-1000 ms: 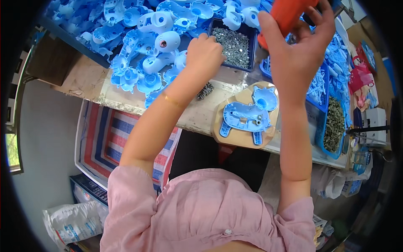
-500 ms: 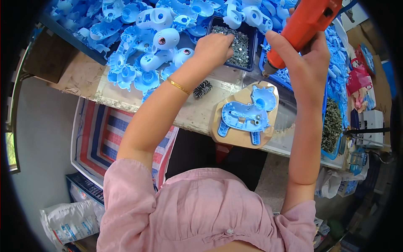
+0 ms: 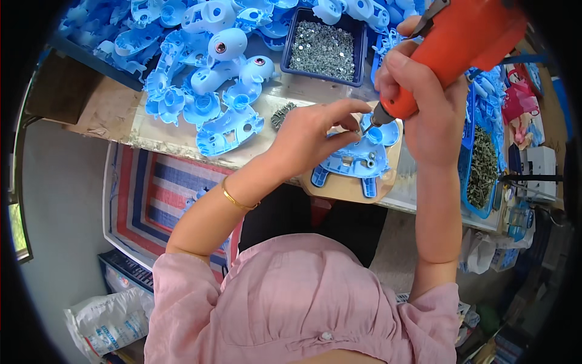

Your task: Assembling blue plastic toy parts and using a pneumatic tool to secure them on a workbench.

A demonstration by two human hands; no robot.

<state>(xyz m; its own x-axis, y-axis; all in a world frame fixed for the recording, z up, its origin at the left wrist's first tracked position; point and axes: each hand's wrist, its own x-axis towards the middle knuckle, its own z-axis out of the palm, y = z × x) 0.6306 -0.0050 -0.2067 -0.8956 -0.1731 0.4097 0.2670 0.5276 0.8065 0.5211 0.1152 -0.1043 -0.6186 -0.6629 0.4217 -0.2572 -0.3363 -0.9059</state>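
Note:
My right hand [image 3: 427, 115] grips an orange-red electric screwdriver [image 3: 464, 45], its tip angled down to the left. Beside that tip, my left hand [image 3: 309, 136] has thumb and fingers drawn together in a pinch; whatever lies between them is too small to make out. Under both hands, a light-blue plastic toy shell half [image 3: 357, 159], animal-shaped with short legs, lies hollow side up in a tan holding block [image 3: 345, 195]. Part of the shell is covered by my left fingers and the screwdriver's nose.
A navy tray [image 3: 284, 70] of small metal pieces stands beyond my hands. Blue toy parts [image 3: 200, 51] are heaped at the far left, some with eyes fitted. A dark bristly piece [image 3: 282, 115] lies by my left wrist. Dark screws [image 3: 482, 167] fill a blue bin at the right.
My left hand has come back from the tray of metal pieces to the shell. The screwdriver's tip has swung over the shell beside it. A blue shell part now shows at the table's near-left edge.

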